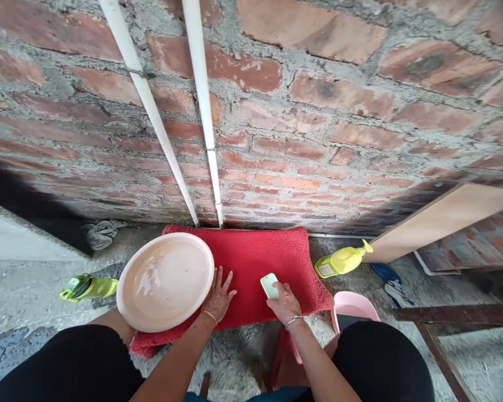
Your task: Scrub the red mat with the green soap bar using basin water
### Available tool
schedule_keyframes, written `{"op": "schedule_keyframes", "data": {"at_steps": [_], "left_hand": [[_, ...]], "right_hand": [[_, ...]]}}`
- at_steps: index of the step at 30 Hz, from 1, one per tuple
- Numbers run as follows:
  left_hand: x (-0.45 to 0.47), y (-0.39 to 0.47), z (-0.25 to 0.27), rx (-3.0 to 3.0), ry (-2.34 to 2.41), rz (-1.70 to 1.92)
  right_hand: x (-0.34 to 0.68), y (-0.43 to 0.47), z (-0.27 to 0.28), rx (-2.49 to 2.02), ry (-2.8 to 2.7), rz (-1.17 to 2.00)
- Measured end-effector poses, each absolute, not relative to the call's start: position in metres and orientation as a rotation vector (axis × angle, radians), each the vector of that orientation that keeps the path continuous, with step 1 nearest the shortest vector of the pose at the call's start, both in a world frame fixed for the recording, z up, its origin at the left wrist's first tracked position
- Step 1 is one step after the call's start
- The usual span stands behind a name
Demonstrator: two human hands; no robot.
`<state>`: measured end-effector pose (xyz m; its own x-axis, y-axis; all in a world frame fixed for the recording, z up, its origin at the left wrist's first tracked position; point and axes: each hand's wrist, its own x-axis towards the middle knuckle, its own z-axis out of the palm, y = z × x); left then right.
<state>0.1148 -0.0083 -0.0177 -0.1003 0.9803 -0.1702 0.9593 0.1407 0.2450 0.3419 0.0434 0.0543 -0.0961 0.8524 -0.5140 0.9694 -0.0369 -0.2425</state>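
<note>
A red mat (243, 245) with shaggy edges lies spread over a raised support whose top is hidden. My left hand (218, 296) presses flat on it, fingers spread, right beside a pale pink basin (167, 279). The basin rests on the mat's left part and holds what looks like shallow water. My right hand (285, 304) grips a pale green scrub brush (269, 285) with rounded corners, held low at the mat's surface. Its underside is out of sight.
A yellow pump bottle (341, 261) is right of the mat, above a pink bucket (356, 304). Left of the basin lies a green bottle (90, 287). Two white pipes (203, 100) run down the brick wall (297, 151). A board (440, 223) leans at right.
</note>
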Motion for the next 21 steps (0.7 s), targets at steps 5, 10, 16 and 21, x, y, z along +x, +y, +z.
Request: {"op": "schedule_keyframes", "data": {"at_steps": [5,10,16,21], "left_hand": [[0.118,-0.004,-0.035,1.908,2.147,0.289],[0.113,-0.007,-0.049,1.845,2.096,0.285],[0.113,-0.008,-0.056,1.790,2.050,0.267],[0.112,-0.009,-0.062,1.759,1.994,0.194]], "right_hand": [[0.344,0.047,0.049,2.078,2.073,-0.878],[0.324,0.066,0.041,2.096,2.188,-0.891],[0.247,0.110,0.036,2.012,2.421,-0.827],[0.168,0.130,0.030,1.650,2.616,-0.731]]}}
